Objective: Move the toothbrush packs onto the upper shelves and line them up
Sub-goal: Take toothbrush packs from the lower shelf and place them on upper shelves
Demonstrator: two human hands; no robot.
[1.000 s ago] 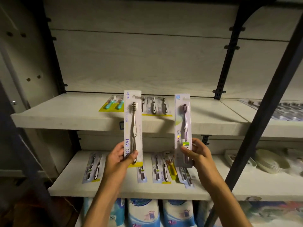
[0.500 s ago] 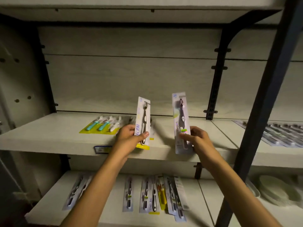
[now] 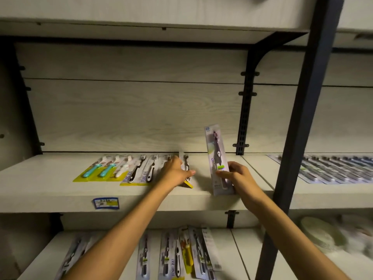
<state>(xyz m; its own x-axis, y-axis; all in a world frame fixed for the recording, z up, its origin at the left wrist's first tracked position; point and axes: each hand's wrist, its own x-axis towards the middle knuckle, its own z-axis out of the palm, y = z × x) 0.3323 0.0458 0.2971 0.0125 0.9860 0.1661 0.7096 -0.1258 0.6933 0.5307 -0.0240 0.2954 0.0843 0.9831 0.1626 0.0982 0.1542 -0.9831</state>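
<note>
I am gripping one toothbrush pack in each of my hands, left hand (image 3: 177,172) laying the yellow-edged pack (image 3: 186,174) beside the row (image 3: 129,168) near the upper shelf (image 3: 40,190) front edge, right hand (image 3: 235,174) holding the purple pack (image 3: 217,158) upright, more packs (image 3: 181,253) waiting below.

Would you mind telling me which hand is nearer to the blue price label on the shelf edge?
Left. The left hand is above and to the right of the label, setting a pack down; the right hand is farther right, holding the purple pack.
</note>
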